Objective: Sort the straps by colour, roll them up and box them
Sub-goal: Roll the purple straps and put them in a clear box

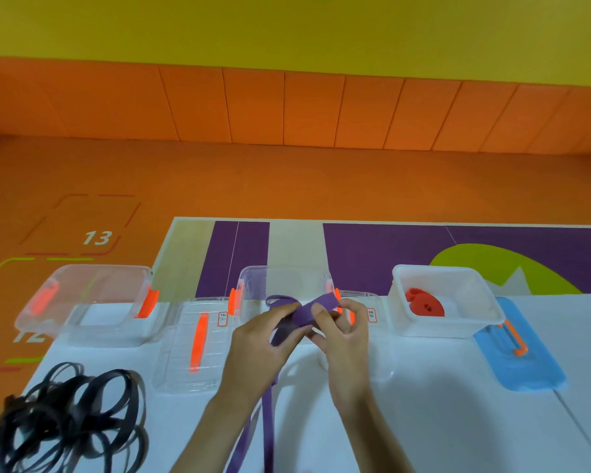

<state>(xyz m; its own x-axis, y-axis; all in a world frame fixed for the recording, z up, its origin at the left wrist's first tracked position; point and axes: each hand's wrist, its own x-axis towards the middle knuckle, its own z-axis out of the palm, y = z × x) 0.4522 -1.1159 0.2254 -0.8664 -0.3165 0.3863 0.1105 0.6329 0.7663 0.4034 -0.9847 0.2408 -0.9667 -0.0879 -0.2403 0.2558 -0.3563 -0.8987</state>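
Note:
Above the white table, both hands hold a purple strap [309, 310] in front of the middle clear box [284, 278]. My left hand [260, 339] grips the strap from the left, and my right hand [342, 332] pinches its folded end with thumb and fingers. The strap's two long tails hang down between my forearms to the bottom edge. A tangle of black straps [69, 425] lies at the table's near left. A rolled red strap [425, 303] sits inside the right clear box [485, 312].
An empty clear box [93, 298] with orange latches stands at the far left. A clear lid with an orange handle [191, 346] lies left of my hands; another clear lid lies under my right hand. A blue lid [522, 363] lies at the right.

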